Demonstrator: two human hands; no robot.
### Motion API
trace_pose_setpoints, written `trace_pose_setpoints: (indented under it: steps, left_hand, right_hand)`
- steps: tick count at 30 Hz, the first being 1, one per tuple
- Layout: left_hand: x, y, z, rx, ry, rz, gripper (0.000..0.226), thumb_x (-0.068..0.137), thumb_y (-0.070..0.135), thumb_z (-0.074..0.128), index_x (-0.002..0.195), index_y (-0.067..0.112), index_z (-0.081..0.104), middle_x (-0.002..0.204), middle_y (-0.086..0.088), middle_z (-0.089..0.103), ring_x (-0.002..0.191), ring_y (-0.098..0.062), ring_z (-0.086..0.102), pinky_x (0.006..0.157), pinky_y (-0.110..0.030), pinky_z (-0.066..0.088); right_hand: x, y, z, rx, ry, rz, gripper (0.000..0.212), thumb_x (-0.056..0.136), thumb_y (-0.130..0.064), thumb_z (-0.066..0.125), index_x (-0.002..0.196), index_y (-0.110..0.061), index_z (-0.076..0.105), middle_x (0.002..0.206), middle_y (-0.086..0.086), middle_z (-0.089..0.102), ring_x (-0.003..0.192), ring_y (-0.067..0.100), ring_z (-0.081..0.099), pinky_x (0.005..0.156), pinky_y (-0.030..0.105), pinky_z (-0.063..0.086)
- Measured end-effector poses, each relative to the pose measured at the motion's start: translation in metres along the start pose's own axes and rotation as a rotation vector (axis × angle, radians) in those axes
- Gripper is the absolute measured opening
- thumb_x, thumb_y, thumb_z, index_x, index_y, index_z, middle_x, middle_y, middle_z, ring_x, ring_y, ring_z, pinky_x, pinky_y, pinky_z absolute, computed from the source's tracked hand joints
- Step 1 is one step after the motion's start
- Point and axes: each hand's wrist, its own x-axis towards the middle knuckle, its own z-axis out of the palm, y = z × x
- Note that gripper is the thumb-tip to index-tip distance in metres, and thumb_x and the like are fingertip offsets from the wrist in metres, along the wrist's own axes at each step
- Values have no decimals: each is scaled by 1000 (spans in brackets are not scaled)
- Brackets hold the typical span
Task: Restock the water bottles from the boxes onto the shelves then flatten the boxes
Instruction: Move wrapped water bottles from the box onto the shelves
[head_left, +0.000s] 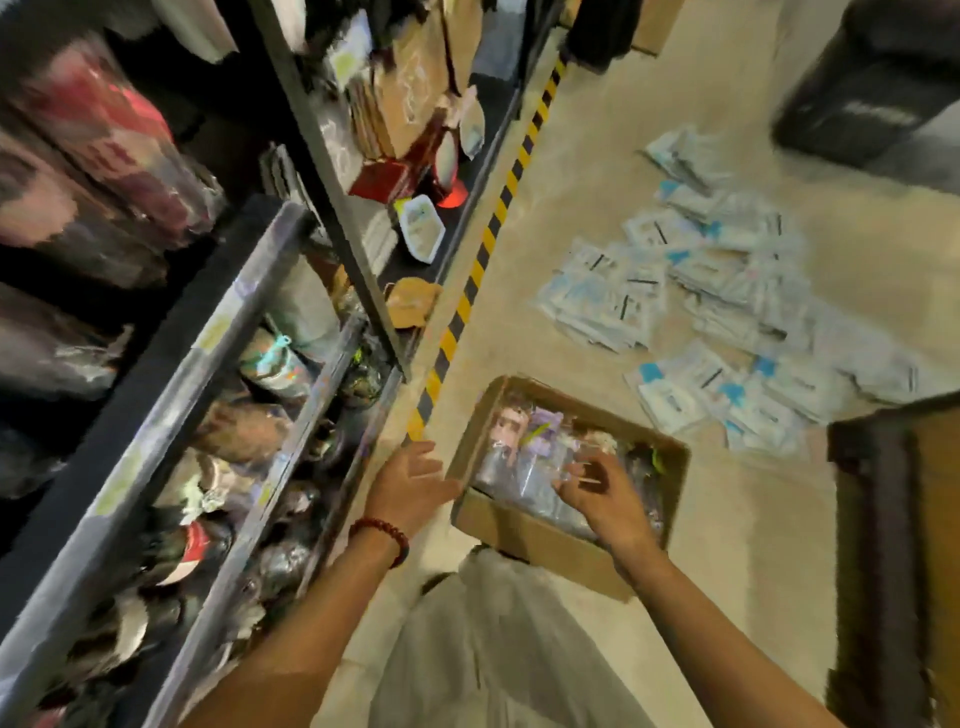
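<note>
An open cardboard box (524, 535) sits on the floor, filled with bottles wrapped in clear plastic (524, 457). My right hand (597, 493) reaches into the box with fingers spread over the wrapped bottles, holding nothing that I can see. My left hand (410, 486) hovers open beside the box's left wall, fingers relaxed, a red bead bracelet on its wrist. The metal shelves (218, 415) on the left hold several wrapped bottles and other goods; the image is blurred.
A yellow-and-black striped strip (483, 260) runs along the floor beside the shelves. Several white and blue packets (717, 301) lie scattered on the floor to the right. A dark bin (872, 88) stands at top right; a dark-edged cardboard box (904, 545) stands at far right.
</note>
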Motion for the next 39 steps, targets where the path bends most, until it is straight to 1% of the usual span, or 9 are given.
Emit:
trace_pose_setpoints:
  steps: [4,7,11,15,21,27,31,36,39]
  left_hand:
    - [-1,-5,48,121,-139,-5,60,69,-2,77,121,6,49,114,-15,57,85,-13,56,56,-8,46]
    - [0,-3,87,206,-201,14,57,77,0,73,127,5,47,110,-9,58,89,-12,56,63,-11,43]
    - [6,4,141,294,-250,40,53,78,3,72,125,8,48,120,-11,57,112,-25,55,80,-24,46]
    - [16,12,195,341,-290,44,56,78,0,71,128,5,46,123,-13,55,108,-22,55,65,-14,46]
    - [63,-9,251,324,-260,-27,60,78,5,73,130,7,46,124,-12,56,108,-22,55,66,-16,46]
    - [126,-54,263,258,-175,-145,50,76,-14,67,120,1,49,110,-14,58,94,-22,60,65,-19,51]
    - [176,-85,268,257,-121,-139,46,75,-13,68,111,6,48,90,-3,55,70,-2,59,51,-5,45]
    - [250,-133,262,301,-117,-168,61,73,-3,75,127,3,47,121,-11,54,102,-18,54,68,-18,49]
    - [296,-166,256,316,-93,-170,62,72,1,76,126,11,47,115,-2,56,100,-16,56,74,-23,50]
  right_hand:
    - [-19,41,-39,61,144,121,32,78,-4,72,104,-13,56,93,3,61,93,22,60,85,35,50]
    - [-25,61,-68,97,218,161,33,78,-5,72,107,-13,57,95,2,60,92,20,59,71,19,46]
    - [-21,83,-107,187,265,194,43,79,-5,72,118,-11,54,101,7,59,92,19,58,75,20,47]
    - [-3,103,-145,238,292,208,36,81,2,68,111,-12,53,92,4,58,82,14,56,67,12,45]
    - [45,142,-175,239,241,239,40,81,-6,71,116,-14,53,99,2,59,90,15,59,68,13,46]
    - [116,184,-156,256,110,294,41,82,-4,70,117,-14,50,114,12,57,100,23,57,62,8,47]
    - [172,218,-128,155,21,298,49,80,-13,74,123,-15,50,117,7,57,104,18,57,84,25,52]
    - [230,259,-91,144,-8,343,48,82,-15,71,124,-18,50,117,4,54,106,18,54,83,30,50]
    - [269,287,-59,88,-43,348,50,82,-16,71,127,-17,49,117,0,52,107,17,53,84,28,47]
